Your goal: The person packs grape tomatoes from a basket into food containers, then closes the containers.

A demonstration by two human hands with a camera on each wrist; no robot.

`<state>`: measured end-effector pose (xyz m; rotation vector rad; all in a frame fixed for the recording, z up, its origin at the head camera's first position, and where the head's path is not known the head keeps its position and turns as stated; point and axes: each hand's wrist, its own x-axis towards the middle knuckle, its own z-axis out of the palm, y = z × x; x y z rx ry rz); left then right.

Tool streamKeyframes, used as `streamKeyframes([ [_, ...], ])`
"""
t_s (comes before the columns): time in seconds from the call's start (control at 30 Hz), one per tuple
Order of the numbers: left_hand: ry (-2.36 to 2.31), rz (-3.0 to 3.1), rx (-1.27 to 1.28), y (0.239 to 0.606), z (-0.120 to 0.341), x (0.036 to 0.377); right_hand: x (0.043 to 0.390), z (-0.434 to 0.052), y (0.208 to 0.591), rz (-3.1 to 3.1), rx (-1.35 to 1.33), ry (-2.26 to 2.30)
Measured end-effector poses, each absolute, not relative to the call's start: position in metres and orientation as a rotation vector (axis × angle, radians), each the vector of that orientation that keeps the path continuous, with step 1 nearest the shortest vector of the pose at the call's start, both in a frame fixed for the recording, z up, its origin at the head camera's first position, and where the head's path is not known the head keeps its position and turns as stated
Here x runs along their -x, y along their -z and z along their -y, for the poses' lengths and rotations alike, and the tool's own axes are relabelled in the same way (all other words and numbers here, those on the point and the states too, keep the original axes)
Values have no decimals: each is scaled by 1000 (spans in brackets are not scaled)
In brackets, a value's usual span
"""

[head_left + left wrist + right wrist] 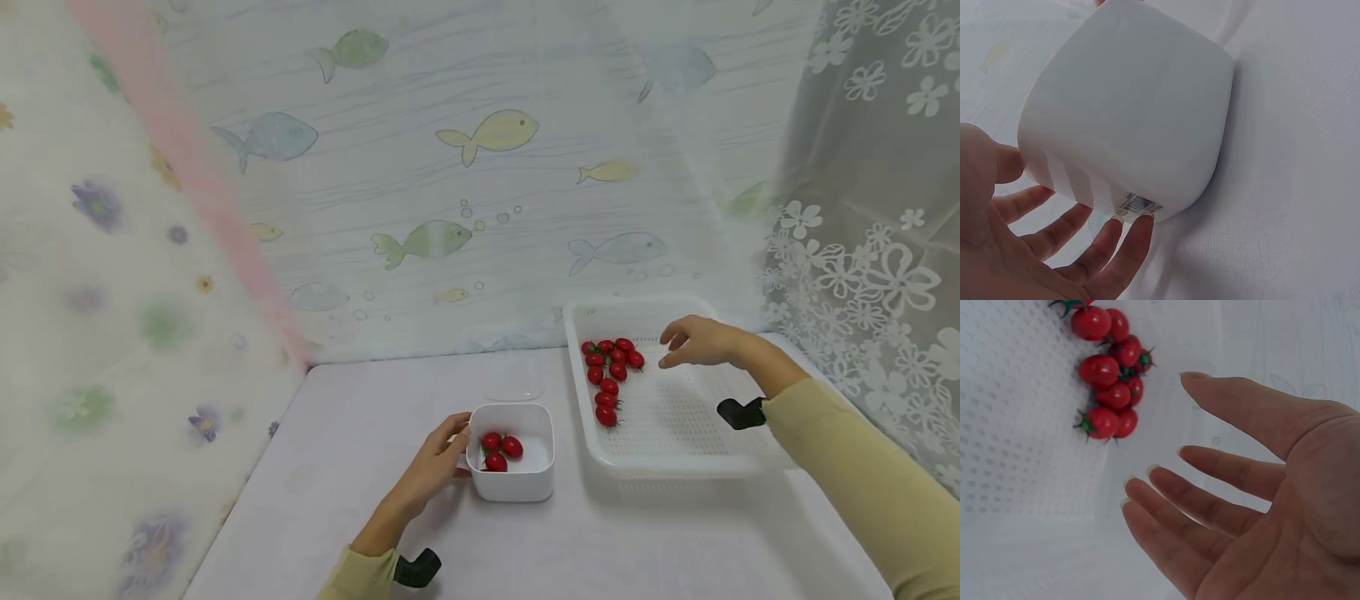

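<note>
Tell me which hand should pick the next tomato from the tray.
Right, probably. The right hand hovers open over the tray, just beside the tomatoes. The left hand rests its fingers against the bowl, apart from the tray.

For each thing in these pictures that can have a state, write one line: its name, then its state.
white bowl: upright, holds three tomatoes
tray: flat on table, partly filled
tray tomatoes: clustered along the left side
left hand: fingers straight, touching bowl's side
right hand: open, empty, above the tray
</note>
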<state>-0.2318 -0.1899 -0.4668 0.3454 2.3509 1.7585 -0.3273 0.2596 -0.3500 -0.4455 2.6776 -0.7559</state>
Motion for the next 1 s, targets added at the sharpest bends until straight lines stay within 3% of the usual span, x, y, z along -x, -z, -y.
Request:
streamKeyframes([
  [1.0,-1776,-2356,-329,468,182,216,362,-276,403,-2377,108,1257],
])
